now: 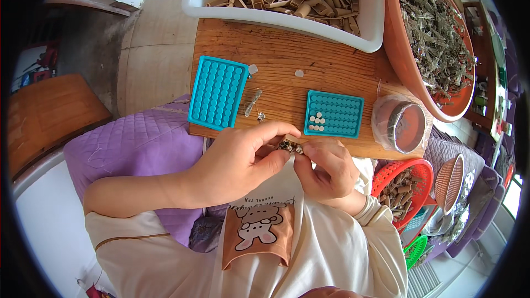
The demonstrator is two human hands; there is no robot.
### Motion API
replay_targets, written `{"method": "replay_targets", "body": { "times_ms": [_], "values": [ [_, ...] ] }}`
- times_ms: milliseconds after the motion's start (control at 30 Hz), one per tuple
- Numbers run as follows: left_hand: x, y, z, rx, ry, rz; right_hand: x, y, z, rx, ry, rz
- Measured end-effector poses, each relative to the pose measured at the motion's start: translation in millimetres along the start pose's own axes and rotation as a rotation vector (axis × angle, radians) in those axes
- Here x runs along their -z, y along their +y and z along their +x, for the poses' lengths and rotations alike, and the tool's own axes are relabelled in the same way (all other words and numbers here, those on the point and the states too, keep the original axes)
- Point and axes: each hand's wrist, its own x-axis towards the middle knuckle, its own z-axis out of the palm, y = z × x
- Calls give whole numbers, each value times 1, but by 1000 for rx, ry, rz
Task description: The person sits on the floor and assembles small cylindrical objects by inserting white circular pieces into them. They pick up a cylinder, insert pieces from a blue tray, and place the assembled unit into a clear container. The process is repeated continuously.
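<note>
My left hand and my right hand meet at the table's near edge, in front of my chest. Between their fingertips they pinch a small dark-brown, mottled bundle, partly covered by the fingers; its kind is not clear. Just beyond the right hand lies a teal tray with round hollows and several white discs at its lower left. A larger teal tray of round hollows, with no discs visible, lies beyond the left hand. Small clear pieces are scattered between the trays.
A white tub of curved brown pieces stands at the table's far side. An orange basin heaped with grey-green dried material is at right, near a plastic-wrapped round container. A red basket sits lower right; purple quilted covering at left.
</note>
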Motion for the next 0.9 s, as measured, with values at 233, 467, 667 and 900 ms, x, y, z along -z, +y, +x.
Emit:
{"method": "replay_targets", "body": {
  "times_ms": [233, 467, 667, 900],
  "values": [
    [1, -1, 2, -25, 65, 149, -4, -1, 6, -81, -99, -11],
    [0, -5, 4, -120, 112, 356, 5, -5, 26, -401, -417, 59],
    [3, -1, 3, -199, 67, 445, 11, -1, 56, -509, -585, 115],
    [10, 4, 8, 56, -46, -27, 17, 20, 80, -332, -787, 110]
  ]
}}
